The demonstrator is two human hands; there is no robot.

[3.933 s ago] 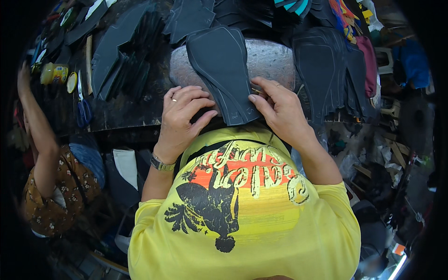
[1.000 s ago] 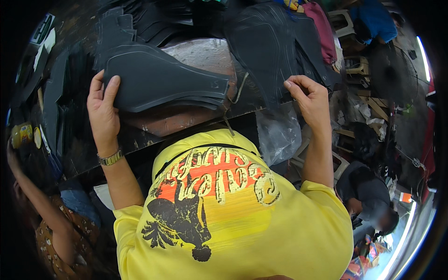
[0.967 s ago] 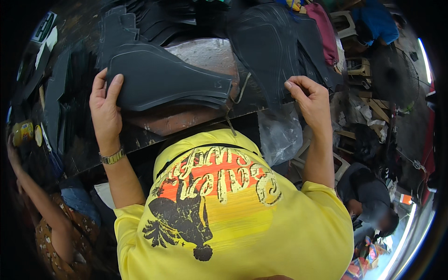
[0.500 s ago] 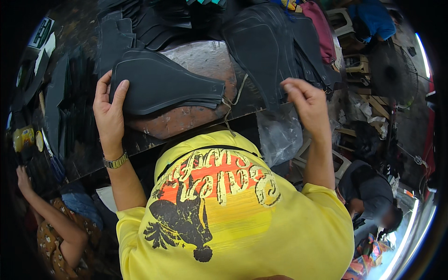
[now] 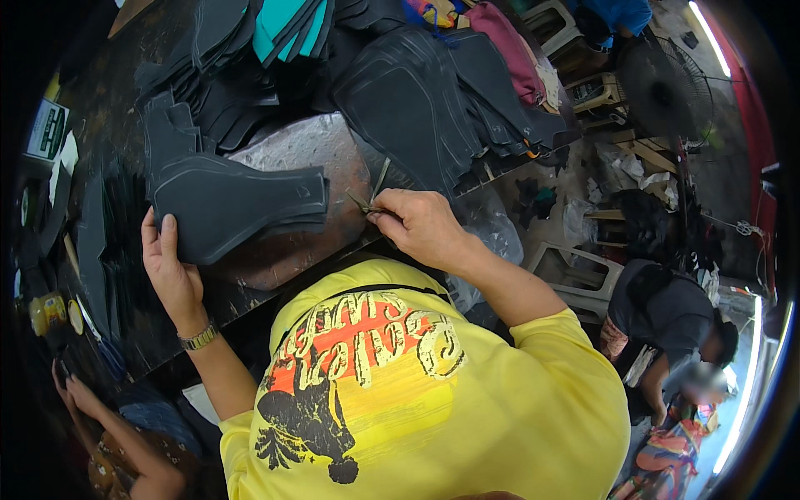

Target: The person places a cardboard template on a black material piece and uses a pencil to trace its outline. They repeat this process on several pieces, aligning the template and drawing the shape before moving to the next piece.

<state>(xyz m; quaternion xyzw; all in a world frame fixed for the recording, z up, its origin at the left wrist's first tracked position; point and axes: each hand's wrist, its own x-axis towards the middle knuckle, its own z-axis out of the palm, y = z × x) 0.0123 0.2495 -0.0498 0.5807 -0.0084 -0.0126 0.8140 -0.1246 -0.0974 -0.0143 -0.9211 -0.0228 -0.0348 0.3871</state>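
My left hand (image 5: 173, 258) grips the wide rounded end of a small stack of black cut pieces (image 5: 225, 204), thumb on top and fingers beneath. Pale outlines are drawn on the top piece, and its narrow end points right. Near the table's front edge, my right hand (image 5: 421, 223) pinches a thin greyish-green strip (image 5: 382, 177) between thumb and forefinger, just right of that narrow end. Under the stack lies a worn brown and grey slab (image 5: 337, 146). Another pile of black cut pieces (image 5: 400, 92) rests beyond my right hand.
More black pieces (image 5: 233, 100) and some teal ones (image 5: 287, 29) are heaped at the back. Scissors (image 5: 104, 337) and a yellow-labelled jar (image 5: 47, 315) lie at the left. A fan (image 5: 662, 87) and plastic stools (image 5: 575, 271) stand at the right. Other people (image 5: 667, 312) sit on both sides.
My right hand has moved left and down from beside the right pile and taken hold of the strip. The view has shifted, while my left hand keeps its hold on the stack.
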